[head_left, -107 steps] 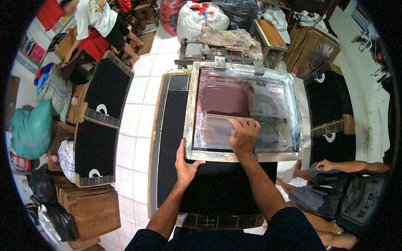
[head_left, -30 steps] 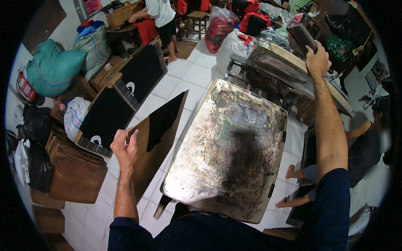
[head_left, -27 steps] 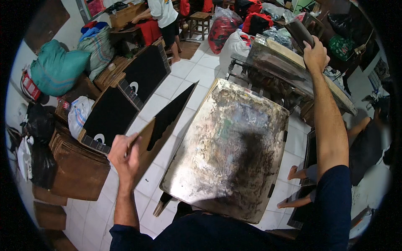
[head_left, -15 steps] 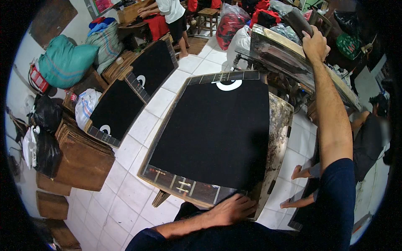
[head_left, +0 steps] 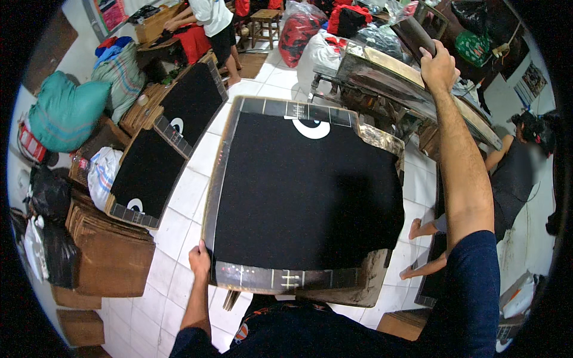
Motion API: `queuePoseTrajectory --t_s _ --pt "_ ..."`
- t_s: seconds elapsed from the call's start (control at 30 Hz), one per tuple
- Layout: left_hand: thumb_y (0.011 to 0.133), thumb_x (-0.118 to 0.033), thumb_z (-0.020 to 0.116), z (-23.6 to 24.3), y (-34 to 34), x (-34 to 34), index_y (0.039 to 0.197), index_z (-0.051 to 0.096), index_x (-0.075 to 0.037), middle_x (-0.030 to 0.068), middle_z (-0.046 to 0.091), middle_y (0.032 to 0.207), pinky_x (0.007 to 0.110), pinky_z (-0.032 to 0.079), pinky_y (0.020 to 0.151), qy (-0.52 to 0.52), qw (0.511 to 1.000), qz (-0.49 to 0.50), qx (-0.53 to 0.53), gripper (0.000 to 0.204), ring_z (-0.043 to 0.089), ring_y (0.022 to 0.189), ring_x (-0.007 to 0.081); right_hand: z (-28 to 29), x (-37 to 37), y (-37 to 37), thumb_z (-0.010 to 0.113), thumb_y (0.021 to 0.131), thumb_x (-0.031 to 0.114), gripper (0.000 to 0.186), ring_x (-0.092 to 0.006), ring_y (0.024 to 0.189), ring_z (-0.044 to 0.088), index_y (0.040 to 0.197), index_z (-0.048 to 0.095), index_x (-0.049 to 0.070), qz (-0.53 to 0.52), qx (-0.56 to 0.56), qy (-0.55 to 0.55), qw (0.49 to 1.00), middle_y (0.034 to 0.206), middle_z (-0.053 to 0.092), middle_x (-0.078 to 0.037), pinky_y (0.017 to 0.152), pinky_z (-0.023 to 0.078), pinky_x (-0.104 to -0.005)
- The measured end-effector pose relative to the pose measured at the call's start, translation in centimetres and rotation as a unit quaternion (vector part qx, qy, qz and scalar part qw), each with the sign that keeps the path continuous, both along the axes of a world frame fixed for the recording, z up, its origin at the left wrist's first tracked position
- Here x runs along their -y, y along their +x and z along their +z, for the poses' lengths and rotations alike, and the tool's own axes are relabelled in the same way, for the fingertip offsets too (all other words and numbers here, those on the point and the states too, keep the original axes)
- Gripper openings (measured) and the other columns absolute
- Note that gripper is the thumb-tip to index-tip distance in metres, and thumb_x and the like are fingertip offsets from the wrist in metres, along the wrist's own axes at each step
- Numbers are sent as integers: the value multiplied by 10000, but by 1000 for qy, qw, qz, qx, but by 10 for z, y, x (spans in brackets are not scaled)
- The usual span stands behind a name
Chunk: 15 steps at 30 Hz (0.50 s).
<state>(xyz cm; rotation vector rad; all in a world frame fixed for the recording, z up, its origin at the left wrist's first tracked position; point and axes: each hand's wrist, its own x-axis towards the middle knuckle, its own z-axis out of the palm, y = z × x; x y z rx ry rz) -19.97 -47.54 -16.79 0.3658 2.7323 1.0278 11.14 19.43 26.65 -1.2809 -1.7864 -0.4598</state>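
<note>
Stained table [head_left: 382, 138] in middle. Board [head_left: 256, 277] covers most of it, black cloth [head_left: 298, 191] spread over board. At far right, raised frame [head_left: 382, 76]. Dark slab [head_left: 413, 34] beside frame, right hand [head_left: 440, 70] closed around its near end. Left hand [head_left: 200, 260] pinches board's near left edge. White curved print [head_left: 316, 130] on cloth's far end.

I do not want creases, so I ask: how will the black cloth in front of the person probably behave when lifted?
The black cloth is probably floppy: its right edge, past the board, looks wavy. Lying thin and flat, it may be light.
</note>
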Motion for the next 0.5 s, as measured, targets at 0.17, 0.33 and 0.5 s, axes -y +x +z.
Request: queuePoseTrajectory --t_s 0.17,0.33,0.5 --pt "1067 -361 581 19 32 -12 646 533 -22 -31 447 603 351 337 541 165 975 0 148 542 385 612 104 -1 3 1 661 937 412 438 -332 1175 634 1335 654 230 -38 12 8 999 1237 718 -73 967 463 -535" --pt "1021 -401 628 1 60 -54 753 693 37 97 587 594 403 436 602 49 990 -25 130 518 507 596 182 -6 5 3 662 938 411 434 -332 1157 647 1335 654 238 -41 17 11 999 1234 722 -71 963 468 -534" --pt "1023 -455 595 -5 72 -42 831 726 62 195 659 673 441 501 694 -9 992 -77 94 566 641 671 265 -13 9 3 683 923 410 438 -329 1143 660 1326 663 238 -31 15 27 999 1201 736 -79 971 474 -531"
